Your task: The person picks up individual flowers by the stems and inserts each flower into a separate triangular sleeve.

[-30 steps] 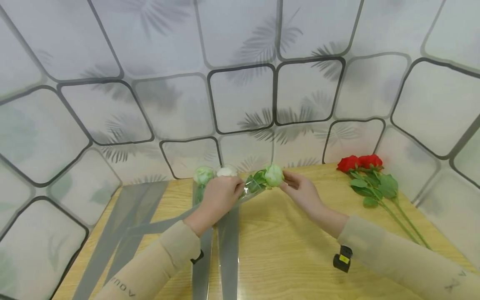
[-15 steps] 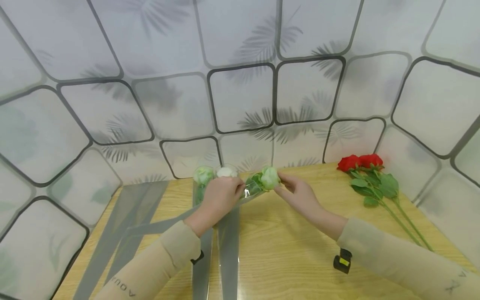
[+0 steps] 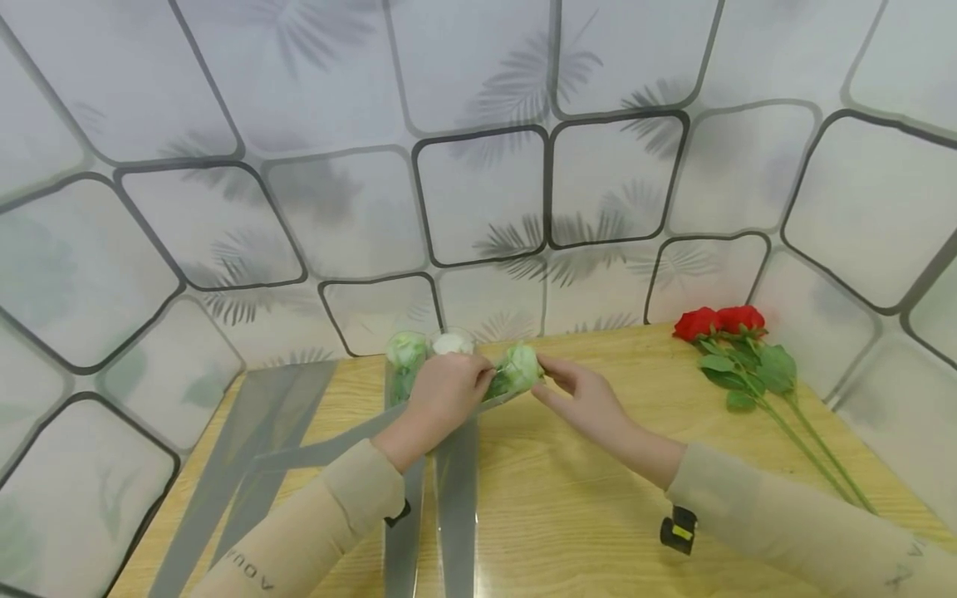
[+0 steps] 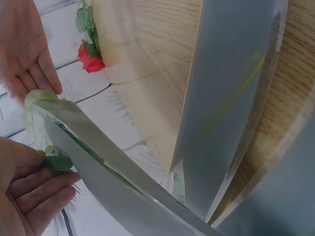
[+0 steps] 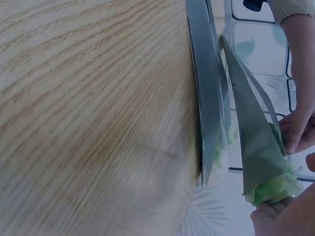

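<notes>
A pale green rose (image 3: pixel 521 365) lies in a grey, clear-fronted flower sleeve (image 4: pixel 113 162), its bloom at the sleeve's wide mouth. My left hand (image 3: pixel 447 389) pinches the sleeve's edge near the mouth, beside a green leaf (image 4: pixel 58 161). At the other side, my right hand (image 3: pixel 586 403) touches the bloom with fairly straight fingers and thumb. In the right wrist view the sleeve (image 5: pixel 253 132) tapers away from the bloom, and the right fingertips meet its outer petals. The stem is hidden inside the sleeve.
Left of the hands lie a sleeved green rose (image 3: pixel 407 353) and a sleeved white rose (image 3: pixel 453 341). Flat grey sleeves (image 3: pixel 247 440) cover the table's left side. Two red roses (image 3: pixel 719 322) with long stems lie at the right, near the patterned wall (image 3: pixel 486 191).
The green rose has moved left, deeper into the sleeve, with my right hand following it. My left hand has stayed at nearly the same spot on the sleeve.
</notes>
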The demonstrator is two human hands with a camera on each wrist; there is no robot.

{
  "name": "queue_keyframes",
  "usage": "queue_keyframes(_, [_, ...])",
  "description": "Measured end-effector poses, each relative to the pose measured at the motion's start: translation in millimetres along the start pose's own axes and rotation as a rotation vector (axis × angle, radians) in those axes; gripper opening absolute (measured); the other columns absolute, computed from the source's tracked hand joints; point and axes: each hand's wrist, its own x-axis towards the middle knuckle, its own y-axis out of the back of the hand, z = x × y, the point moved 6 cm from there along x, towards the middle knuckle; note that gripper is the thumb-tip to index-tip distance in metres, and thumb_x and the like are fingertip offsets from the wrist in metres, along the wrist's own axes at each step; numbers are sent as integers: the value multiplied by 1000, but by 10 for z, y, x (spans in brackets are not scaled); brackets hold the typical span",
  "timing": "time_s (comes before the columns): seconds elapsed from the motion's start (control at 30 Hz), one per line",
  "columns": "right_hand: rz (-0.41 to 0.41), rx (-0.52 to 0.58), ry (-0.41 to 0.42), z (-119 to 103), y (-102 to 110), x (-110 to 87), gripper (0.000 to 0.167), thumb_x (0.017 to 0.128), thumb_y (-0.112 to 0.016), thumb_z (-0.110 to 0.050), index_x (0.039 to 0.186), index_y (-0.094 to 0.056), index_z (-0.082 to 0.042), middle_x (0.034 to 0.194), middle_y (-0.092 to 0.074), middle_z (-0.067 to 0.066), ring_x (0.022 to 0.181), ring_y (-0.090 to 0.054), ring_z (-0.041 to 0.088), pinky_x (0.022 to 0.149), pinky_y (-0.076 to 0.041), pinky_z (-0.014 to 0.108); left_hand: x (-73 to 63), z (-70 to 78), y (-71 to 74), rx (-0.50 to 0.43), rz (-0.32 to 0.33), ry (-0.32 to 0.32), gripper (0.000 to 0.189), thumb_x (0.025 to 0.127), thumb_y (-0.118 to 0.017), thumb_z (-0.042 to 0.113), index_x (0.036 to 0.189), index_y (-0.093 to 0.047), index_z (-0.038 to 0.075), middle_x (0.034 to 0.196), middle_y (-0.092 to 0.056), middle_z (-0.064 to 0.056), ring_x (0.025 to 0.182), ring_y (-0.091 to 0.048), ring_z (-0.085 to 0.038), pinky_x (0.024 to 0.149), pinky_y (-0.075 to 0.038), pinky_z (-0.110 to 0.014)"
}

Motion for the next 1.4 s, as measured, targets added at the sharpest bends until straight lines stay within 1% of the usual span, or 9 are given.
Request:
queue_keyframes(0.13, [-1,15,24,-15,-39,-4,54,104,-68,-13,150,-51,10,152,-56,28,143,-55,46,120,-45,52,5,16,0,-1,4,-2,11,99,-78,19,95,-84,12,80,-80,-2,60,-70,-12,58,-61,-30])
queue_keyframes(0.27, [-17,11,23,-18,-88,-18,52,103,-70,-13,148,-55,8,150,-59,27,141,-57,45,118,-47,53,21,51,12,4,4,-12,12,100,-77,20,93,-84,13,77,-79,1,58,-65,-8,56,-57,-25])
queue_keyframes(0.5, [-48,-7,16,-52,-153,-44,46,104,-69,-15,143,-60,7,146,-64,26,139,-59,45,117,-48,55,39,115,43,-7,24,-45,11,100,-76,15,94,-85,12,80,-81,0,58,-66,-7,54,-54,-22])
queue_keyframes(0.67, [-58,-21,-1,-48,-163,-55,48,104,-69,-17,145,-59,6,147,-63,25,139,-59,45,118,-48,55,36,128,51,-25,40,-52,11,98,-76,13,92,-84,12,78,-81,1,56,-61,-5,51,-50,-21])
queue_keyframes(0.83, [-58,-10,-11,-11,-170,-54,47,104,-69,-16,144,-60,6,146,-64,25,139,-59,45,118,-47,55,32,132,41,-32,29,-52,12,99,-75,12,91,-84,13,75,-79,2,53,-55,-5,50,-43,-18])
queue_keyframes(0.97, [-37,19,-38,28,-144,-42,48,104,-69,-15,145,-59,6,147,-63,25,139,-60,44,118,-48,54,19,128,35,-37,32,-53,13,100,-75,14,91,-84,12,75,-79,1,54,-58,-6,51,-44,-18])
queue_keyframes(1.17, [8,64,-104,34,-24,-13,49,106,-67,-16,148,-55,6,150,-60,26,140,-59,43,119,-48,53,-5,95,14,-31,31,-38,13,100,-76,19,91,-84,14,76,-79,2,55,-62,-7,51,-48,-20])
queue_keyframes(1.3, [12,131,-178,73,31,5,53,107,-65,-20,151,-52,6,153,-56,27,141,-57,44,119,-47,54,-7,89,20,-28,38,-38,14,100,-76,19,90,-84,15,75,-79,3,56,-62,-5,52,-49,-21])
queue_keyframes(1.4, [-3,185,-235,129,37,3,58,108,-65,-23,154,-47,7,158,-52,27,145,-53,44,123,-43,56,5,96,35,-32,51,-50,16,101,-75,19,87,-83,16,71,-76,4,53,-59,-6,50,-47,-21])
